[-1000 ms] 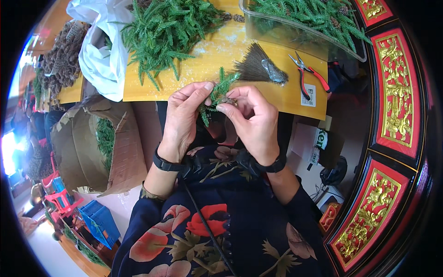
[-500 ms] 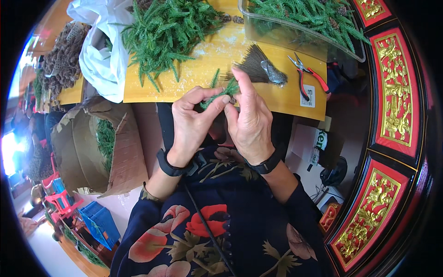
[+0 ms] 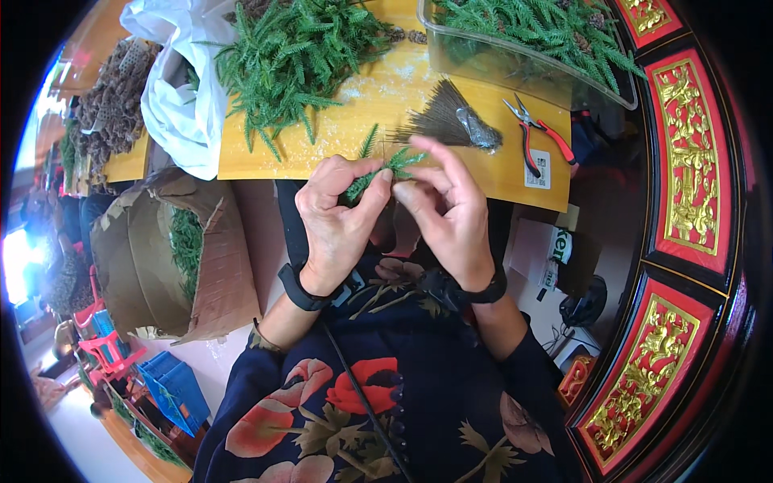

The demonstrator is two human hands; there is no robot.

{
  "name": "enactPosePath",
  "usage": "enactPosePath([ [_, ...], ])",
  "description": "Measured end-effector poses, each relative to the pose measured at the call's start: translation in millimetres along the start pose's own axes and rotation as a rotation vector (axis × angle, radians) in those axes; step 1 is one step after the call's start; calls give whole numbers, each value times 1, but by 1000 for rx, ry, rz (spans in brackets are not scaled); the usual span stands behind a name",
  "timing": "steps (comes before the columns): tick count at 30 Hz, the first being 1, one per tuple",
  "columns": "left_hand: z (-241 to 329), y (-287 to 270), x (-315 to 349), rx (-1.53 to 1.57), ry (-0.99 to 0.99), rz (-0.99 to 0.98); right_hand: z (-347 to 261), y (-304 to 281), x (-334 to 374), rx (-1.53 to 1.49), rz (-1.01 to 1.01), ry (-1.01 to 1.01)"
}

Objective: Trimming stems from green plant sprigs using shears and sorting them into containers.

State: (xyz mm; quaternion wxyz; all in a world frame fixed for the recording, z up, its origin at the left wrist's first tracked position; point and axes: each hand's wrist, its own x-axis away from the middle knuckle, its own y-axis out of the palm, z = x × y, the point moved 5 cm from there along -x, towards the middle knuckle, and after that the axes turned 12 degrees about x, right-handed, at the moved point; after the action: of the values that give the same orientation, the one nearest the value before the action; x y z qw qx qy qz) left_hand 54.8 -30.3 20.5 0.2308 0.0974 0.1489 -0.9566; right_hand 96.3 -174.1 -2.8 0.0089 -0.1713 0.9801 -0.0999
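Observation:
My left hand is closed, pinching a green artificial pine sprig between thumb and forefinger, just off the table's near edge. A thin dark wire seems to stick up at the pinch. My right hand is right beside it, thumb and fingers drawn together against the sprig's base, forefinger raised. What those fingertips hold is hidden. Beyond the hands lies a fanned bundle of thin brown wires, bound at one end with clear wrap. Red-handled pliers rest to its right, partly on a white label card.
A heap of pine sprigs lies on the yellow table, beside a white plastic bag. At the far right stands a clear bin of sprigs and cones. A cardboard box is at lower left; carved red-and-gold panels line the right.
My right hand has shifted slightly right and turned, its forefinger now bent across more. My left hand keeps hold of the sprig, moving a little left.

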Motion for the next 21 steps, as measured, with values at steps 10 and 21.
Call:
enactPosePath([
  [10,5,3,1,13,7,-51,-3,-8,-7,70,36,-89],
  [21,-12,0,2,492,-315,-9,-21,5,6,185,74,-303],
])
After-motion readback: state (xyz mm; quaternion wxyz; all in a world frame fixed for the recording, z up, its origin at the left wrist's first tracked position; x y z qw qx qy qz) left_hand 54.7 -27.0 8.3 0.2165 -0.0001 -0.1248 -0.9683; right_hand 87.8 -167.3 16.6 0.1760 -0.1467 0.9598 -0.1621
